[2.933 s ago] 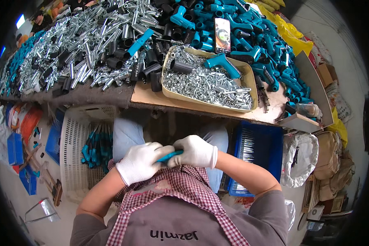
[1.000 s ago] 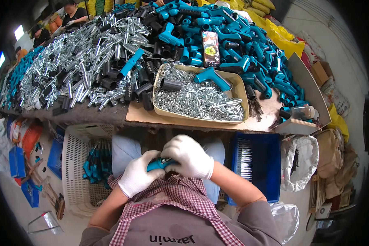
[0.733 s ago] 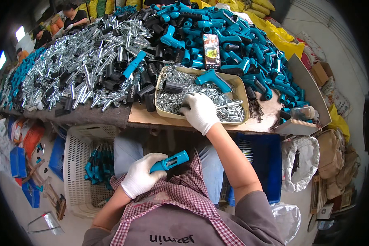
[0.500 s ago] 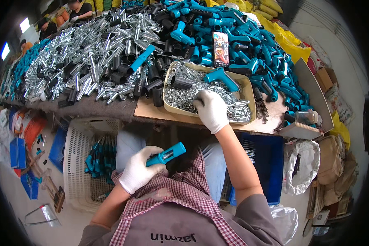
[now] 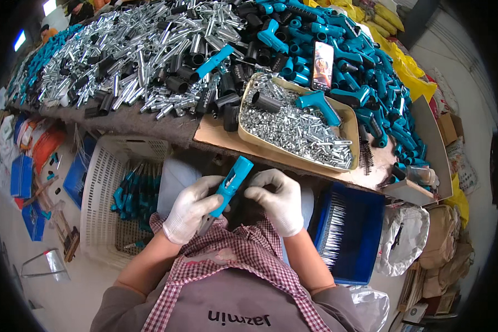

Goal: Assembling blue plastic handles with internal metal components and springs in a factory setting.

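My left hand, in a white glove, grips a teal plastic tool housing above my lap. The housing is a tube tilted up to the right, with metal showing through a slot in its side; a dark part protrudes below my fingers. Just right of the tube is my gloved right hand, thumb and fingertips curled in toward each other. Whatever they pinch is too small or hidden to make out. Beyond both hands, a cream tray on the bench holds small metal pieces, a teal pistol-shaped handle and a black sleeve.
Metal tubes and teal housings are heaped across the bench, with a phone propped among them. A white basket of teal-and-black tools stands left of my legs. To the right is a blue bin with thin metal rods.
My right hand has come back from the tray of small metal pieces to beside the housing. My left hand has turned the housing more upright. The view has shifted.
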Demonstrator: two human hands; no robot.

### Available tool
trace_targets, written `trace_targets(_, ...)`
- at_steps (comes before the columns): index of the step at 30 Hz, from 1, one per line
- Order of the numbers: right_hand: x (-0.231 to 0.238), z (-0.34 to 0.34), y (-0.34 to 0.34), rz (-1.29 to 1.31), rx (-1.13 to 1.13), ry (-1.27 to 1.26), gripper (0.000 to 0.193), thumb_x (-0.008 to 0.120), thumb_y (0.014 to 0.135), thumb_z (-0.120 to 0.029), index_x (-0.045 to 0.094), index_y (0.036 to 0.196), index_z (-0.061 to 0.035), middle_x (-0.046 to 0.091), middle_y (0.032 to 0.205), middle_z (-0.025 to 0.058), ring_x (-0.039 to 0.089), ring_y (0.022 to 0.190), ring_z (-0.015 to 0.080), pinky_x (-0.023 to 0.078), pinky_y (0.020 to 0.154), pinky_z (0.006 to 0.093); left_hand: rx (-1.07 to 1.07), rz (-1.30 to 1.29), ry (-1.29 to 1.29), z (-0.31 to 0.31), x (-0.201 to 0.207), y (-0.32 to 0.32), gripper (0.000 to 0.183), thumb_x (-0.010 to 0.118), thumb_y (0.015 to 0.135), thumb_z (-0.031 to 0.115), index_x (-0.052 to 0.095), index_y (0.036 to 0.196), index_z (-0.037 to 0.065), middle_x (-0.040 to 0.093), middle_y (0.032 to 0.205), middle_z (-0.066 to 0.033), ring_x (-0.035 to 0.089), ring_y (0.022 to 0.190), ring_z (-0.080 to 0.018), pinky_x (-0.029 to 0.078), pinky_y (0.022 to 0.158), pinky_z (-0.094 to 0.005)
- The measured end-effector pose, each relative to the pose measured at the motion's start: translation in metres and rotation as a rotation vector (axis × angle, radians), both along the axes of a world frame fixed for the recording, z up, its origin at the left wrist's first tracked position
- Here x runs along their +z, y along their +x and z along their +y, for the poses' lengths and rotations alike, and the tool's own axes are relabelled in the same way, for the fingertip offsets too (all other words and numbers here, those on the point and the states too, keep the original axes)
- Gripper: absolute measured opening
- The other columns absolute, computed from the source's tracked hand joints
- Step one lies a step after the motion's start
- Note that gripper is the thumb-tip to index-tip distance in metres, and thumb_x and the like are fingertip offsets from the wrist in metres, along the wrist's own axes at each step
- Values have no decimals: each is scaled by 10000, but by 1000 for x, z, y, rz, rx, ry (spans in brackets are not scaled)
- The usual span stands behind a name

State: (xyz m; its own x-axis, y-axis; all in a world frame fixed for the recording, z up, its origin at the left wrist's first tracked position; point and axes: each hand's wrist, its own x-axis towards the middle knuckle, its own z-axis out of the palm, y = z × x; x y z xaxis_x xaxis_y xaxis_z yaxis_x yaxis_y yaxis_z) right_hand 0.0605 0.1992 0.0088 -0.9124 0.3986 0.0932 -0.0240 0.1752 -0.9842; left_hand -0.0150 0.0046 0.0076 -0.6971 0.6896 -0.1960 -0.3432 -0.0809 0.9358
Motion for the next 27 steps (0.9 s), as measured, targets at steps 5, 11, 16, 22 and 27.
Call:
trace_targets(5,-2,-23,-4,-56,9,138,169,806,738,-56,664,802,11,692,803,66,632,731,113,525,680,270,51,55,0,-1,-16,-1,428,606,922,82,517,1320,-50,616,1091,-98,603,968,-140,492,845,-280)
trace_targets(11,-9,-31,-6,-37,-78,163,231,842,697,-88,640,774,-6,670,736,49,594,659,86,507,613,259,147,396,-82,3,-26,8,406,636,898,45,557,1288,-35,621,1187,-145,601,1098,-203,464,972,-319)
trace_targets(16,-8,-33,-3,-5,-145,191,263,861,703,-134,647,782,-2,675,720,85,613,641,108,513,620,272,138,451,-123,3,-20,10,418,646,894,39,557,1298,-25,632,1181,-141,609,1085,-210,466,974,-323)
trace_targets(22,-23,-21,-4,-66,-1,-197,352,885,709,-205,643,878,-13,662,802,28,613,742,114,518,676,282,59,372,-52,-1,-15,6,435,649,930,124,540,1317,-43,633,1117,-100,608,987,-163,486,878,-292)
trace_targets(27,-12,-19,-14,11,128,-268,453,871,730,-300,618,989,-28,646,900,30,608,820,138,521,747,322,-90,59,40,-8,-7,4,424,631,969,174,541,1330,-31,639,1110,-87,652,925,-149,534,783,-275)
